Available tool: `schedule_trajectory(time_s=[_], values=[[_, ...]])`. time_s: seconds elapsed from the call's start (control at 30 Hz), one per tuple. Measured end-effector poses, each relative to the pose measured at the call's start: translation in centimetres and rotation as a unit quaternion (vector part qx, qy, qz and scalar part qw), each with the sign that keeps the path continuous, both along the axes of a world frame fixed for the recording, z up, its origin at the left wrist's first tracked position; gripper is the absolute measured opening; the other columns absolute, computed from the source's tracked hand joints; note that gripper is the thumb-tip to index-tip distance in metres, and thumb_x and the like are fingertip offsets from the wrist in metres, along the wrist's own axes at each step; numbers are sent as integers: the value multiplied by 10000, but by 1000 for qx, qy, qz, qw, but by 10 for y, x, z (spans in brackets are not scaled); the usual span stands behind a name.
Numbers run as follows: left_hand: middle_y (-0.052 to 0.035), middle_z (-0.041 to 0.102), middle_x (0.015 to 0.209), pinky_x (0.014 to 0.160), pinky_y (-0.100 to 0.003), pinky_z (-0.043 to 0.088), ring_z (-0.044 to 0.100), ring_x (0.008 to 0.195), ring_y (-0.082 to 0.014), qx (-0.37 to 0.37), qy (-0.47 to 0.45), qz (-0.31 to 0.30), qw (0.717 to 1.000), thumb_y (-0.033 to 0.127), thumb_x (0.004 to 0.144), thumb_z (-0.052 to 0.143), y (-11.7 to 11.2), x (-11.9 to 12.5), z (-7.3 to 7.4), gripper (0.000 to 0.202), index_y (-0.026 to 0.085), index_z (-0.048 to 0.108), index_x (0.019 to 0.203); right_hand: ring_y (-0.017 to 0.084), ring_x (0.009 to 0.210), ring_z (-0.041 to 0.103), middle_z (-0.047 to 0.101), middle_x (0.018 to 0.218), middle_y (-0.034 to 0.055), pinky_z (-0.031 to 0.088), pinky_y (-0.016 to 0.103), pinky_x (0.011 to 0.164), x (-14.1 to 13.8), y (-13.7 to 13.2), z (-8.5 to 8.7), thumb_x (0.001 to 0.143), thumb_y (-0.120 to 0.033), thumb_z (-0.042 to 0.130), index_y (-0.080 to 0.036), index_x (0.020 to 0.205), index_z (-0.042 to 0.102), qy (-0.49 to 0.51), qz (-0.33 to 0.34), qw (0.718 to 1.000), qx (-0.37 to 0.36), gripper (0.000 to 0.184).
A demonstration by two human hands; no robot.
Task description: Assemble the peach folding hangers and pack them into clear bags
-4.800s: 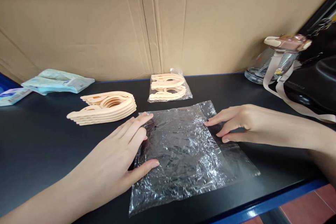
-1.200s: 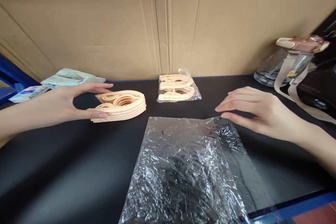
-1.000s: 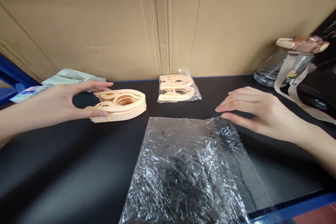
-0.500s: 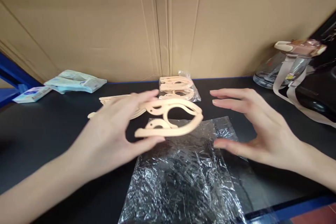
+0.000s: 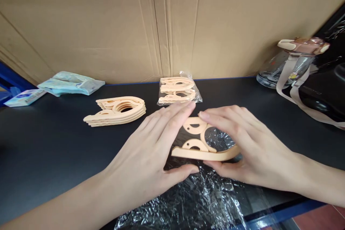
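Note:
A beige folding clothes hanger [image 5: 198,154], folded up, is held above a clear plastic bag [image 5: 194,197]. My right hand [image 5: 242,143] grips its rounded end, fingers along the far edge and thumb at the near edge. Around the hanger's other end, my left hand [image 5: 153,143] is open, its fingers stretched out and its thumb apart; whether it touches the hanger I cannot tell. Left of my hands lies a stack of several matching folded hangers [image 5: 118,113]. More beige hangers in a clear wrapper [image 5: 179,90] lie behind my hands.
On the left at the back are a light-blue soft pack [image 5: 71,82] and a smaller white-blue pack [image 5: 25,97]. A clear bottle with a brown lid [image 5: 304,46] and a strap [image 5: 309,106] stands at the right. Cardboard [image 5: 107,25] closes off the black table's [image 5: 54,143] back edge.
The hanger has moved right and slightly nearer. My right hand has closed on it, while my left hand has loosened from its earlier hold. The hanger stack is now uncovered.

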State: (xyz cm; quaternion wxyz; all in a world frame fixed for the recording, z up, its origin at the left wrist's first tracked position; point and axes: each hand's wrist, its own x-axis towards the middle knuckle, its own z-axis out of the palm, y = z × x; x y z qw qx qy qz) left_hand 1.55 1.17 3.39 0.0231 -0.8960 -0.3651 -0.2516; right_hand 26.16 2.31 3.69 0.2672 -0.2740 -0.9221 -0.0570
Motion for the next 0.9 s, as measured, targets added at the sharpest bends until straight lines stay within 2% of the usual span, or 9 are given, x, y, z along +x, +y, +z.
schedule_trajectory(time_s=[0.1, 0.17, 0.27, 0.37, 0.5, 0.6, 0.7, 0.8, 0.9], values=[[-45, 239, 1642, 1215, -398, 288, 285, 1483, -243, -42, 40, 18, 998, 478, 991, 470, 1, -13, 1, 735, 212, 106, 1571, 340, 1155, 571, 579, 1313, 91, 511, 534, 975, 24, 10, 15, 858, -357, 633, -291, 1545, 209, -18, -53, 997, -49, 810], [33, 258, 1635, 1221, -386, 280, 289, 1483, -203, -78, 69, 39, 994, 401, 1039, 364, 3, -28, 0, 576, 290, 154, 1564, 334, 1117, 604, 586, 1297, 52, 565, 506, 928, 46, 19, 25, 827, -442, 663, -374, 1555, 187, -30, -88, 990, -102, 872], [96, 284, 1618, 1208, -378, 308, 303, 1477, -174, -109, 107, 57, 987, 352, 1049, 326, 4, -54, -6, 517, 360, 193, 1548, 337, 1075, 646, 600, 1301, 30, 645, 453, 751, 75, 28, 34, 784, -503, 647, -444, 1518, 264, -56, -105, 982, -149, 830], [94, 273, 1621, 1186, -385, 345, 298, 1479, -182, -114, 136, 81, 981, 376, 1040, 352, 4, -72, -15, 536, 358, 192, 1551, 359, 1059, 673, 627, 1291, -4, 664, 474, 679, 92, 29, 32, 691, -485, 716, -517, 1477, 301, -109, -101, 975, -167, 889], [73, 281, 1619, 1186, -406, 341, 303, 1477, -189, -111, 160, 62, 979, 379, 1035, 380, 4, -76, -24, 572, 341, 161, 1562, 434, 1142, 634, 626, 1334, -24, 629, 602, 783, 104, 25, 21, 642, -511, 751, -548, 1490, 262, -180, -129, 958, -183, 980], [53, 294, 1617, 1206, -429, 302, 305, 1476, -195, -105, 156, 42, 981, 356, 1038, 370, 5, -71, -28, 570, 324, 160, 1567, 459, 1278, 528, 557, 1430, -57, 562, 663, 899, 105, 25, 18, 669, -564, 735, -569, 1491, 244, -199, -145, 948, -200, 957], [42, 322, 1608, 1222, -427, 277, 305, 1477, -192, -97, 137, 45, 985, 332, 1049, 335, 5, -65, -32, 525, 306, 212, 1559, 442, 1352, 455, 529, 1462, -61, 534, 649, 945, 93, 27, 22, 709, -594, 707, -552, 1486, 297, -201, -139, 938, -247, 879], [18, 374, 1585, 1216, -415, 294, 341, 1460, -201, -90, 132, 58, 985, 305, 1044, 324, 5, -59, -33, 484, 264, 327, 1527, 413, 1325, 489, 574, 1423, -2, 530, 580, 968, 75, 30, 27, 754, -580, 672, -445, 1485, 399, -196, -141, 929, -281, 793], [-28, 450, 1540, 1183, -423, 346, 408, 1417, -232, -79, 137, 64, 985, 289, 1022, 329, 6, -53, -32, 477, 206, 429, 1480, 356, 1199, 578, 629, 1321, 62, 538, 499, 952, 62, 33, 27, 761, -548, 688, -347, 1473, 457, -176, -125, 934, -286, 776]])
